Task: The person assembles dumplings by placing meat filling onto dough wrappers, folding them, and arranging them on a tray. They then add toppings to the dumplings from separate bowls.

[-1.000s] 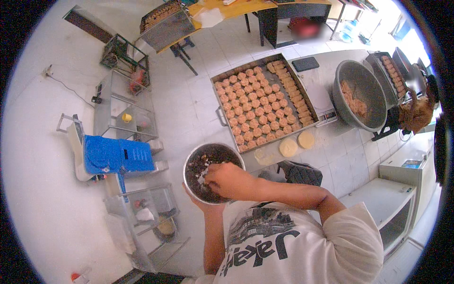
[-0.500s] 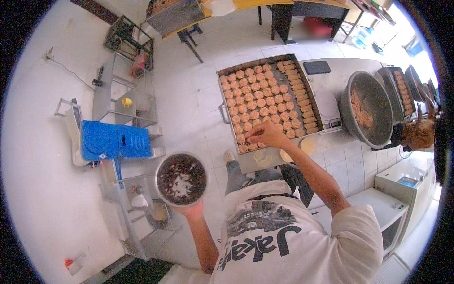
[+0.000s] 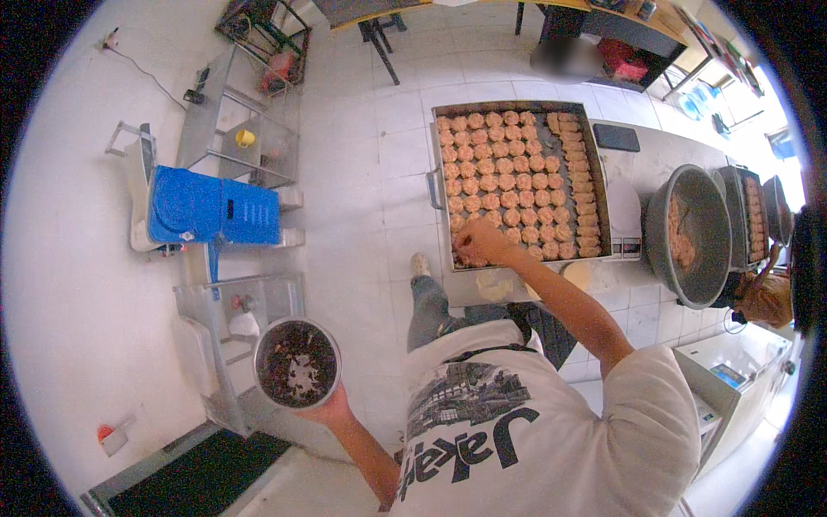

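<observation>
My left hand (image 3: 332, 408) grips a round metal bowl (image 3: 338, 362) by its side, away from the table. Small dark pieces fill it, with a pale patch showing among them. Over the near left corner of a large metal tray (image 3: 550, 140), my right hand (image 3: 484, 243) is closed with fingertips bunched downward. What it pinches, if anything, is too small to make out. Rows of round, pinkish open-topped dumplings (image 3: 506, 181) fill most of the tray. Along its right side runs a column of longer wrapped pieces (image 3: 582, 185). My hand hides several dumplings in the corner.
Right of the tray are a white scale (image 3: 627, 248), a dark flat rectangular object (image 3: 617, 138) and a big grey bowl (image 3: 713, 207) of pinkish filling (image 3: 681, 237). Beyond it stands another tray; a person (image 3: 767, 297) is at far right. A blue machine (image 3: 215, 209) stands left.
My left hand has carried the metal bowl left and nearer to me. My right hand stays at the tray's near left corner, its fingers now more bunched and pointing down. The whole view has shifted.
</observation>
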A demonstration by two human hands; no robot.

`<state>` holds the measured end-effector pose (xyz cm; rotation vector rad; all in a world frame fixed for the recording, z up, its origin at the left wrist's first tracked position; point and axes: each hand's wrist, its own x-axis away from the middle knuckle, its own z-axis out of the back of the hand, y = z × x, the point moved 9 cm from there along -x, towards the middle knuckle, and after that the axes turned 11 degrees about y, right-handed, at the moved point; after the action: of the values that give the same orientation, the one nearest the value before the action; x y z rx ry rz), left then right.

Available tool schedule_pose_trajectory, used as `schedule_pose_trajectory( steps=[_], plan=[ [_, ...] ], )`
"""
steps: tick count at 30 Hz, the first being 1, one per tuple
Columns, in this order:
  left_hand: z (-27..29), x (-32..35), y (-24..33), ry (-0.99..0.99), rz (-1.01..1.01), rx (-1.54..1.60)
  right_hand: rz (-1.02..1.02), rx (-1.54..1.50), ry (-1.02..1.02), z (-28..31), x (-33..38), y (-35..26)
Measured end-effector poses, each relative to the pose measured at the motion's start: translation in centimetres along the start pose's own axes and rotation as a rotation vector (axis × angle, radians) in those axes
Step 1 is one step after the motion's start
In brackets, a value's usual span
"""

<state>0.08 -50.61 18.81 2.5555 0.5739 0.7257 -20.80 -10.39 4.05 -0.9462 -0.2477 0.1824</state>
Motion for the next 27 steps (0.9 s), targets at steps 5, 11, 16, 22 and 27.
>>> schedule_pose_trajectory(
  steps=[5,11,16,22,27],
  plan=[
    [-1.4,-0.1,-0.3,0.026,-0.029,-0.009,-0.04,0.114,0.041,0.4,-0.6,1.3],
    [-2.8,-1.7,0.1,0.061,-0.058,0.023,0.083,0.175,0.16,0.5,-1.2,1.0],
    [-3.9,-1.8,0.5,-0.005,-0.07,-0.029,-0.015,0.119,0.285,3.5,-2.4,2.3],
    [-4.8,-2.2,0.8,0.069,-0.123,0.003,0.143,0.452,0.194,0.4,-4.2,2.0],
    [-3.9,-1.8,1.3,0.102,-0.136,-0.027,0.05,0.22,0.203,2.0,-3.3,2.2]
  ],
)
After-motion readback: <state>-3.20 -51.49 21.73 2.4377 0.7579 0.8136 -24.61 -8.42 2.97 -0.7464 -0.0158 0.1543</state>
